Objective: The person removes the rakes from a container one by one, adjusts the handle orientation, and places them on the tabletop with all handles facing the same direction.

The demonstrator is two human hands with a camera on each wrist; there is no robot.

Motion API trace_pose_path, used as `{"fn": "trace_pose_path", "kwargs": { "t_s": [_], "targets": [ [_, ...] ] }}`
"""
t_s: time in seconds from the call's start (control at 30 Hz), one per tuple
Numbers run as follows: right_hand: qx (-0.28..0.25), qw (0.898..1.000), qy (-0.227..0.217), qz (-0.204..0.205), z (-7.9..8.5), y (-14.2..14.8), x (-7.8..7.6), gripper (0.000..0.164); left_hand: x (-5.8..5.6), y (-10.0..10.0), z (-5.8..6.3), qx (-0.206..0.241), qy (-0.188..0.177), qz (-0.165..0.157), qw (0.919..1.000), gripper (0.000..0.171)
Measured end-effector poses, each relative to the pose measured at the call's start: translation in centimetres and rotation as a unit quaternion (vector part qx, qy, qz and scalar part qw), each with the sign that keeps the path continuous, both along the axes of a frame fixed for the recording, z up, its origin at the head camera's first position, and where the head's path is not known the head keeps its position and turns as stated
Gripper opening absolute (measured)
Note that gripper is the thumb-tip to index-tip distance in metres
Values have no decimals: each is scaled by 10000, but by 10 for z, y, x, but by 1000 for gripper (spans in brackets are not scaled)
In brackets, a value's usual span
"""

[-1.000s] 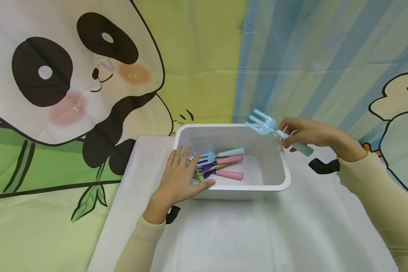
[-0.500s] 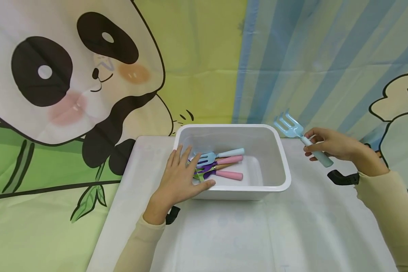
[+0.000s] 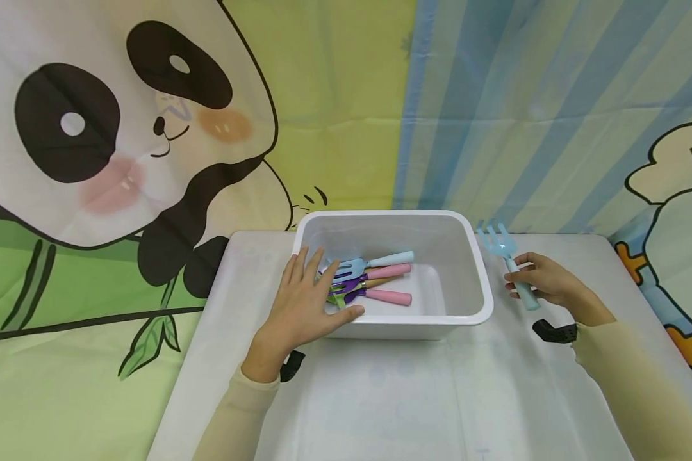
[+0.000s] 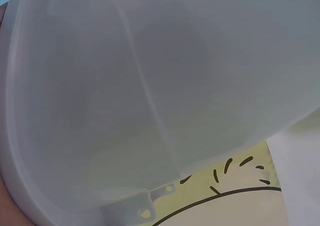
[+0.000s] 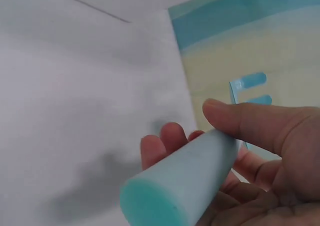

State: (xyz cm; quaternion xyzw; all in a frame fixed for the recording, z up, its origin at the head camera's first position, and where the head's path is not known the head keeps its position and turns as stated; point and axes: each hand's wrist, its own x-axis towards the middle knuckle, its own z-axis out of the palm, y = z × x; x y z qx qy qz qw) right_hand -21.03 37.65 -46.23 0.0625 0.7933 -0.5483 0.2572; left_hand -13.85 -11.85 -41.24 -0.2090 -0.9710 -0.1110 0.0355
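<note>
My right hand (image 3: 544, 280) pinches the handle of a light-blue toy garden fork (image 3: 500, 245) between thumb and fingers, low over the table to the right of a white plastic tub (image 3: 421, 319). The tines point away, toward the backdrop. In the right wrist view the pale handle (image 5: 187, 168) runs toward the camera, its shadow on the white surface below. My left hand (image 3: 300, 304) rests over the tub's left front corner, fingers spread and straight. Inside the tub lie another light-blue fork (image 3: 390, 258) and pink-handled tools (image 3: 389, 296), their heads partly hidden by my left hand.
The tub stands on a white-covered table (image 3: 380, 397), close to a printed cloth backdrop (image 3: 346, 115) with a panda and stripes. A green-headed tool (image 3: 338, 298) and a wooden handle (image 3: 380, 280) lie among the tools in the tub.
My right hand has carried the blue fork from above the tub's right rim out to the right, then down toward the table. The left hand has stayed at the tub.
</note>
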Motion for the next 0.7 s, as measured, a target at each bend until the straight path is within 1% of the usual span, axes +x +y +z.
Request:
{"fn": "trace_pose_path", "kwargs": {
  "t_s": [0.1,0.33,0.43,0.53,0.7],
  "targets": [
    [-2,9998,-59,-191,-14,-2,1,57,0,0,0,-6,4,1,10000,106],
    [-218,9987,-248,-382,-37,-7,-2,48,0,0,0,1,24,-19,10000,105],
    [-331,9979,-321,-444,-42,-9,-3,48,0,0,0,3,41,-25,10000,105],
    [-408,9970,-399,-516,-44,-12,-4,51,0,0,0,6,38,-23,10000,105],
    [-576,9937,-615,-744,-50,-15,-5,51,0,0,0,51,34,-29,10000,104]
  ]
}}
